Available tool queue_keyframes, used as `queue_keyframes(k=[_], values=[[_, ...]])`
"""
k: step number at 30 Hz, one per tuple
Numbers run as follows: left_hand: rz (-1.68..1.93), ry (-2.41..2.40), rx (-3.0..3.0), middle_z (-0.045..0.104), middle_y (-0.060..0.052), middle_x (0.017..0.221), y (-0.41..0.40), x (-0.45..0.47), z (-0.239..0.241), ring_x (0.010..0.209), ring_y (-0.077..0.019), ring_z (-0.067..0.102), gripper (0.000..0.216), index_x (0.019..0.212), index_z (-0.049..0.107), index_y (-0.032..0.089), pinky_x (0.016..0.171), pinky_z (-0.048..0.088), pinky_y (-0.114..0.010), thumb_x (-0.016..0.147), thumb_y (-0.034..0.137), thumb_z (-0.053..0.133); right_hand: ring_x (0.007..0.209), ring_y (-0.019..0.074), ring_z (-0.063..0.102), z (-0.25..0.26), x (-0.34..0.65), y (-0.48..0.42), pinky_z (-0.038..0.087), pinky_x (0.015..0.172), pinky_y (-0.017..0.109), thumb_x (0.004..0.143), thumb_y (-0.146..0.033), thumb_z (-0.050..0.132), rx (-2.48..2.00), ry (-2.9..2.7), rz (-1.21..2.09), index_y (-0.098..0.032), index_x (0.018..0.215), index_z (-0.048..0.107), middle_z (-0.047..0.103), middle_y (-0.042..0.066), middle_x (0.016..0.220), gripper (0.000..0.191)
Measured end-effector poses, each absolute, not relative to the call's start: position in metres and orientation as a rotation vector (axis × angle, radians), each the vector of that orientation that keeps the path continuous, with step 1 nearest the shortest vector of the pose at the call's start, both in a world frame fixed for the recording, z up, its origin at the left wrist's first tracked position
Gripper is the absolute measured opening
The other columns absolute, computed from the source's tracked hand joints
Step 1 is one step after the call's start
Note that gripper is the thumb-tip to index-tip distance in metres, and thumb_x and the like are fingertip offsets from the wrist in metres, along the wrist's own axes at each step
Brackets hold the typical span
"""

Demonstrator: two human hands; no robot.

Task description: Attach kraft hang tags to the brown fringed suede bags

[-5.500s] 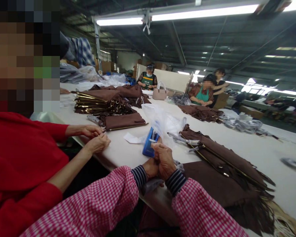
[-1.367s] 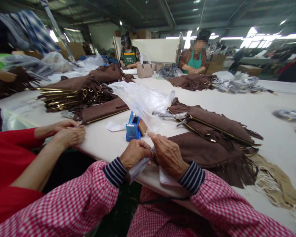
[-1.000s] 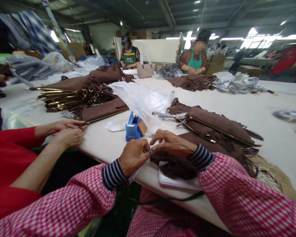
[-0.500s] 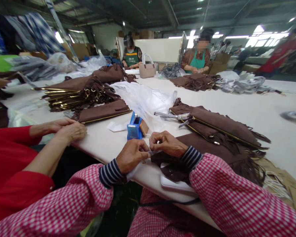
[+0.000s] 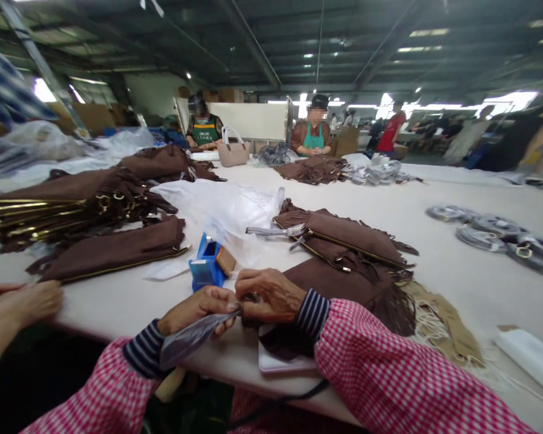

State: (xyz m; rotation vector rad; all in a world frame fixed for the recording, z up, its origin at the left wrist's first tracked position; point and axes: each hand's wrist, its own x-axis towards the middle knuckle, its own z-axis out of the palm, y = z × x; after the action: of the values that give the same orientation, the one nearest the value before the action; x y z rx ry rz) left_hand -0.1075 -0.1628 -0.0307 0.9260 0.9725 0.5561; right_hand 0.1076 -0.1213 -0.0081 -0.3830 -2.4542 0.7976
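Observation:
My left hand (image 5: 199, 308) and my right hand (image 5: 269, 295) meet at the near edge of the white table (image 5: 434, 253). The left one pinches a clear plastic sleeve (image 5: 185, 340) that trails back over my wrist. Fingers of the right one are curled in a pinch at the sleeve's front end, where a small dark piece shows that I cannot name. Under my right wrist lies a brown fringed suede bag (image 5: 357, 289) on a white board (image 5: 276, 363). A blue tape dispenser (image 5: 205, 263) stands just beyond my hands.
More brown fringed bags (image 5: 339, 232) lie right of a crumpled clear plastic bag (image 5: 221, 205); stacks with gold bars (image 5: 63, 211) sit at left. A neighbour's hand (image 5: 25, 301) rests at the left edge. Two people sit across. Grey coils (image 5: 493, 226) lie at right.
My view has swung right and the neighbour in red has mostly left the picture. My hands stayed together at the table edge, and the plastic sleeve now hangs lower from my left hand.

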Motion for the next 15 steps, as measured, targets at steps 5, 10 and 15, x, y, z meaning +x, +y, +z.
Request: queue_keyframes(k=[5,10,15], values=[[0.671,0.901,0.926,0.061,-0.002,0.059,-0.164,-0.103,-0.032,0.047,-0.0084,0.054,0.038,0.071,0.065,0.011,0.047,0.042,-0.019,0.067,0.039,0.089,0.093,0.0189,0.057,-0.002,0.122,-0.141,0.047,0.084,0.03,0.09,-0.019,0.058,-0.339,-2.71,0.079,-0.017,0.098,0.062,0.065,0.007,0.106,0.01],[0.726,0.878,0.958,0.06,-0.002,0.058,-0.168,-0.094,-0.028,0.044,-0.0078,0.053,0.043,0.074,0.064,0.011,0.045,0.039,-0.018,0.064,0.043,0.09,0.102,0.0252,0.06,-0.014,0.126,-0.173,0.049,0.077,0.038,0.096,-0.012,0.047,-0.473,-2.647,-0.468,-0.008,0.115,0.064,0.062,0.018,0.131,0.026],[0.724,0.896,1.038,0.067,-0.007,0.069,-0.166,-0.097,-0.037,0.051,-0.0128,0.061,0.046,0.078,0.068,0.011,0.055,0.05,-0.025,0.058,0.047,0.09,0.109,0.0315,0.064,-0.056,0.14,-0.167,0.052,0.083,0.047,0.074,-0.004,0.048,-0.474,-2.404,-0.545,-0.016,0.13,0.064,0.07,0.014,0.127,0.06]])
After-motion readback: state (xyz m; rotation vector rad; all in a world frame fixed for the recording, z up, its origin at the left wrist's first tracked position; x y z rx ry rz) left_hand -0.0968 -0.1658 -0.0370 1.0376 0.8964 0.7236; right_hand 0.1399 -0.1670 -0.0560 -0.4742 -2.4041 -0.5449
